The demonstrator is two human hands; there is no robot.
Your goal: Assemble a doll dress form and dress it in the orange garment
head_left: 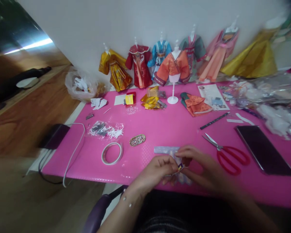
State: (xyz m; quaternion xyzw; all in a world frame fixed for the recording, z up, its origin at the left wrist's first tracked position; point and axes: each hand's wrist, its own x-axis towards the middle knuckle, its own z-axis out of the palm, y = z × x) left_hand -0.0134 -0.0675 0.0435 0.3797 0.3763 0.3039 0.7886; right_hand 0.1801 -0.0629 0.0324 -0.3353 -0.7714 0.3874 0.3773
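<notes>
Pale lavender patterned fabric (166,149) lies near the front edge of the glossy pink tabletop (165,127), partly under both hands. The left hand (160,166) pinches a small purple-and-yellow piece (180,166); the right hand (197,161) bends beside it, grip unclear.

Your head camera looks forward and down over pink table (169,126); your left hand (157,170) and right hand (202,170) close, toward five o'clock; wall (135,19) farther, at twelve.
</notes>
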